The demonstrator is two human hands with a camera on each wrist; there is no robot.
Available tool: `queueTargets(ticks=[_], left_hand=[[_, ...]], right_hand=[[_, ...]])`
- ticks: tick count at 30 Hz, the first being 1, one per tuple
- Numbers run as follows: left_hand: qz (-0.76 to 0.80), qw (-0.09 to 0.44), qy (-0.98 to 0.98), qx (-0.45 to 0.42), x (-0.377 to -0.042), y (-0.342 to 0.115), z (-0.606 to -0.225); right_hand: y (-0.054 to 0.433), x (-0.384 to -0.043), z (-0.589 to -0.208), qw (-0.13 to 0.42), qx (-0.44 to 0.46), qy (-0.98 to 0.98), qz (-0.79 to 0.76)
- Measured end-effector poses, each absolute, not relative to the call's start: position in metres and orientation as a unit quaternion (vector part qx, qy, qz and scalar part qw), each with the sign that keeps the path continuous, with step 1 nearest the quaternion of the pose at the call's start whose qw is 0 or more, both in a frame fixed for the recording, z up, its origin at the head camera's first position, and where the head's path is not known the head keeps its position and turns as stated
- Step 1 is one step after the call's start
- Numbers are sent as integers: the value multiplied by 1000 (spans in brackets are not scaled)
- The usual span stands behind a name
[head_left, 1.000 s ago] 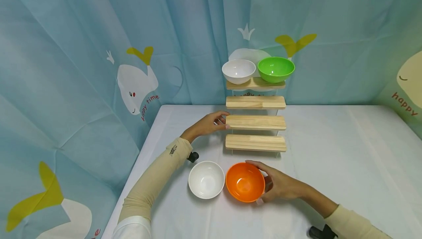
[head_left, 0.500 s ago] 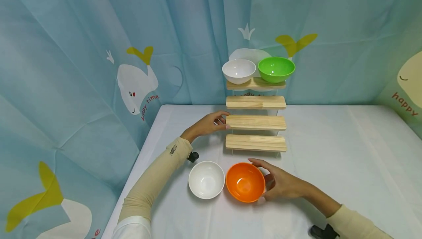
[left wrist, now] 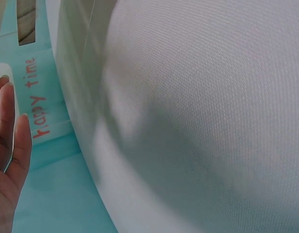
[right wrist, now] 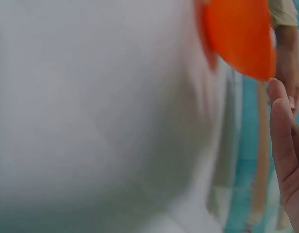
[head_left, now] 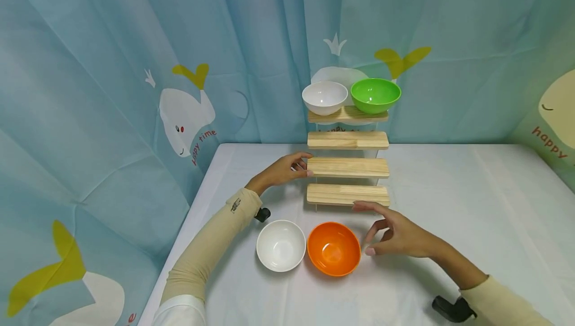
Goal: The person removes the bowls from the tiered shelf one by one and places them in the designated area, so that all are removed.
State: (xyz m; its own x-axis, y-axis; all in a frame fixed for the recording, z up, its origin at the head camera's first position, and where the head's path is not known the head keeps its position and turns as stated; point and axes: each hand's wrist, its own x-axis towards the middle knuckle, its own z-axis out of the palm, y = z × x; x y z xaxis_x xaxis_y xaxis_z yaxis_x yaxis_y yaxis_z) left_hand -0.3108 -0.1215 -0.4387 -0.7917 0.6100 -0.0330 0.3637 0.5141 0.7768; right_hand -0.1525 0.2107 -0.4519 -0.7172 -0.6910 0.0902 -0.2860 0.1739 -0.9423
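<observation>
My left hand holds the left end of a middle board of the tiered wooden stand, thumb at the front corner and forefinger at the back. In the left wrist view its fingers show at the left edge. My right hand hovers just right of an orange bowl, fingers spread and holding nothing. The bowl's blurred side shows in the right wrist view. Close to the orange bowl's left stands a white bowl, both upright on the table in front of the stand.
On the stand's top board sit another white bowl at left and a green bowl at right. A white cloth covers the table. Blue curtains printed with whales hang behind and to the left.
The right hand has let go of the orange bowl and moved away to the right and slightly up. The bowl stays where it was. My left hand has not moved.
</observation>
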Motion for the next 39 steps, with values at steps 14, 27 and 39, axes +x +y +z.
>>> queueTargets(ticks=[14,27,39], left_hand=[[407,152,853,290,-313,-122,-442],[408,153,852,289,-314,-123,-444],[410,152,853,286,-312,-122,-443]], right_hand=[[242,-183,-381,43,-344,792,-502],[268,-214,-327,-50,-308,789,-530],[269,-263,-303,-88,-179,857,-475]])
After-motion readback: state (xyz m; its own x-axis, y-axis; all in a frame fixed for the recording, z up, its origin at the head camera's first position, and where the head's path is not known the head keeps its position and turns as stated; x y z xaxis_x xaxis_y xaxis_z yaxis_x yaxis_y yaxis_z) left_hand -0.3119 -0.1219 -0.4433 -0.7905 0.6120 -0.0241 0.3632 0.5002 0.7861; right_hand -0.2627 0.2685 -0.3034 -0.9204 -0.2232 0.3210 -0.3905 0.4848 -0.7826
